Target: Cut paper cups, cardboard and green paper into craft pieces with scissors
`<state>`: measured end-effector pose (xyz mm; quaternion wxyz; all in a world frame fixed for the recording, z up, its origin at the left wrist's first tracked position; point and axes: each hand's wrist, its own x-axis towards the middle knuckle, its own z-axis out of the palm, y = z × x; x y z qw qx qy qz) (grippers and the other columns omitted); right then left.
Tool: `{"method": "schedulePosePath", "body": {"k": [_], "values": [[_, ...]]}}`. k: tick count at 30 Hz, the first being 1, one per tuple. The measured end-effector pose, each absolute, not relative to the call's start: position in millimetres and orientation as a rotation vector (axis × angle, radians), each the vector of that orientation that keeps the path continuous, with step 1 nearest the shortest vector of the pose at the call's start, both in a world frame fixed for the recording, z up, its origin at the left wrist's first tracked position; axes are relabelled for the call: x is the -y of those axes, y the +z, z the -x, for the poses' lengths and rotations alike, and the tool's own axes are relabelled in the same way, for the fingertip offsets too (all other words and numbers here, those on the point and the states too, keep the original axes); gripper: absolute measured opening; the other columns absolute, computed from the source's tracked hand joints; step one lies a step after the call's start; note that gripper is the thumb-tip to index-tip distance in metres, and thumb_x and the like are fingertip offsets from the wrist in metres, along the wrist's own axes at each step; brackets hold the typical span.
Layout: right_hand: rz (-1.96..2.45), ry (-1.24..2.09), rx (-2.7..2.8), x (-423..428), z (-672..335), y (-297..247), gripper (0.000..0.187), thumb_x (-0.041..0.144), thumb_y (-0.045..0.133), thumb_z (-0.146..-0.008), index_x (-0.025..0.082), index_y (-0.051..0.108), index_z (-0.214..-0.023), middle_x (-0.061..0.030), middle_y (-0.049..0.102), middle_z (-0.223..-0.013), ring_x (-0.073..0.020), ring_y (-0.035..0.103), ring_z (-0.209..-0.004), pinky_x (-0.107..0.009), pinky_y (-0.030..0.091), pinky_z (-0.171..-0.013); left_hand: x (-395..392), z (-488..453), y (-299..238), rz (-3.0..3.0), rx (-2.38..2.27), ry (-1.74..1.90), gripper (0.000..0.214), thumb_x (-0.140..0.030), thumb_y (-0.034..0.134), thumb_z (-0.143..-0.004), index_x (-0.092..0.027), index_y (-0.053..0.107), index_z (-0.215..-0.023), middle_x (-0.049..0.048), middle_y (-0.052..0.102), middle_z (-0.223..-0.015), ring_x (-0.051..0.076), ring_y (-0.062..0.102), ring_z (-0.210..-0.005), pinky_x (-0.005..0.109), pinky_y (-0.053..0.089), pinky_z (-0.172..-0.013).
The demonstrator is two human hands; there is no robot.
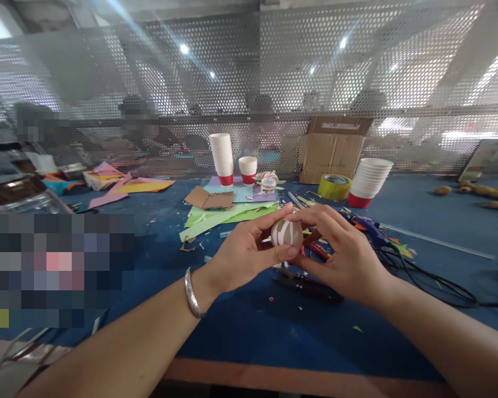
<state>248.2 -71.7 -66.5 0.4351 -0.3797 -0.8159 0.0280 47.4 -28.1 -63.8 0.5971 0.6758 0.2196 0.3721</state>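
Note:
Between my two hands, above the blue tabletop, is a small round piece with a brown face crossed by white strips. It looks like cut paper or card; its exact kind I cannot tell. My left hand grips it from the left, thumb along its lower front edge. The curled fingers of my right hand close on its right side, and some fingertips are hidden behind it. Under my right hand lie dark-handled scissors, with red-handled tools partly covered behind it.
Stacked paper cups and a second stack stand farther back. Yellow tape, a cardboard box and green paper lie beyond my hands. A blue glue gun with black cable is at right. Paper scraps are scattered about.

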Motion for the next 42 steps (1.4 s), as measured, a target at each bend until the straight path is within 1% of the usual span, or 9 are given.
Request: {"method": "schedulePosePath", "body": {"k": [4, 9, 13, 16, 20, 24, 29, 35, 42], "values": [[0.936, 0.015, 2.052, 74, -248, -64, 0.050, 0.018, 0.073, -0.081, 0.027, 0.053, -0.126, -0.0098, 0.059, -0.122, -0.0280, 0.059, -0.113, -0.042, 0.058, -0.088, 27, -45, -62, -1.586, -0.507, 0.811, 0.078, -0.027, 0.083, -0.077, -0.028, 0.050, -0.147, 0.0078, 0.061, -0.143, 0.026, 0.060, -0.124, 0.040, 0.048, -0.105], [0.973, 0.032, 2.066, 77, -247, -61, 0.053, 0.016, 0.073, -0.079, 0.027, 0.053, -0.127, -0.0092, 0.060, -0.120, -0.0274, 0.061, -0.108, -0.039, 0.058, -0.083, 28, -46, -64, -1.570, -0.445, 0.843, 0.072, -0.023, 0.083, -0.076, -0.029, 0.057, -0.142, 0.0068, 0.057, -0.147, 0.028, 0.056, -0.130, 0.043, 0.045, -0.109], [0.970, 0.038, 2.058, 76, -247, -59, 0.052, 0.019, 0.073, -0.080, 0.026, 0.053, -0.128, -0.0093, 0.060, -0.122, -0.0269, 0.060, -0.111, -0.039, 0.056, -0.087, 29, -49, -61, -1.521, -0.440, 0.882, 0.064, -0.021, 0.085, -0.074, -0.027, 0.064, -0.134, 0.0067, 0.063, -0.139, 0.025, 0.059, -0.125, 0.038, 0.046, -0.107], [0.961, 0.075, 2.036, 75, -247, -59, 0.048, 0.026, 0.072, -0.086, 0.025, 0.053, -0.130, -0.0081, 0.062, -0.118, -0.0242, 0.061, -0.107, -0.037, 0.057, -0.085, 28, -50, -58, -1.391, -0.447, 0.868, 0.046, -0.030, 0.079, -0.082, -0.023, 0.067, -0.127, 0.0079, 0.068, -0.128, 0.022, 0.063, -0.114, 0.032, 0.051, -0.096], [0.988, 0.159, 2.038, 72, -248, -61, 0.041, 0.029, 0.070, -0.090, 0.025, 0.056, -0.128, -0.0072, 0.063, -0.111, -0.0211, 0.062, -0.095, -0.034, 0.057, -0.077, 24, -50, -58, -1.186, -0.465, 0.783, 0.034, -0.046, 0.065, -0.092, -0.018, 0.072, -0.110, 0.0079, 0.072, -0.109, 0.019, 0.066, -0.099, 0.032, 0.054, -0.086], [0.957, 0.198, 2.038, 72, -248, -62, 0.029, 0.026, 0.066, -0.093, 0.024, 0.061, -0.121, -0.0085, 0.063, -0.114, -0.0214, 0.063, -0.098, -0.035, 0.058, -0.080, 21, -51, -61, -1.106, -0.528, 0.734, 0.037, -0.053, 0.066, -0.089, -0.017, 0.073, -0.089, 0.0035, 0.071, -0.088, 0.014, 0.065, -0.076, 0.029, 0.054, -0.072], [0.883, 0.205, 2.043, 74, -246, -62, 0.017, 0.020, 0.063, -0.095, 0.024, 0.065, -0.110, -0.0070, 0.066, -0.107, -0.0207, 0.063, -0.100, -0.036, 0.053, -0.089, 22, -54, -62, -1.109, -0.548, 0.735, 0.038, -0.054, 0.071, -0.085, -0.016, 0.072, -0.083, 0.0014, 0.068, -0.078, 0.011, 0.061, -0.068, 0.026, 0.051, -0.068], [0.964, 0.264, 2.052, 75, -245, -63, 0.008, 0.019, 0.059, -0.096, 0.021, 0.065, -0.098, -0.0043, 0.066, -0.093, -0.0176, 0.062, -0.085, -0.033, 0.050, -0.080, 24, -55, -65, -1.167, -0.581, 0.737, 0.044, -0.060, 0.071, -0.082, -0.015, 0.071, -0.082, 0.0018, 0.066, -0.078, 0.011, 0.059, -0.067, 0.025, 0.050, -0.064], [0.998, 0.312, 2.092, 79, -243, -58, 0.007, 0.017, 0.058, -0.094, 0.019, 0.062, -0.088, -0.0004, 0.061, -0.080, -0.0129, 0.056, -0.073, -0.026, 0.046, -0.068, 26, -57, -67, -1.142, -0.754, 0.669, 0.053, -0.066, 0.072, -0.076, -0.013, 0.069, -0.073, 0.0028, 0.065, -0.070, 0.010, 0.059, -0.060, 0.022, 0.047, -0.056]]}}
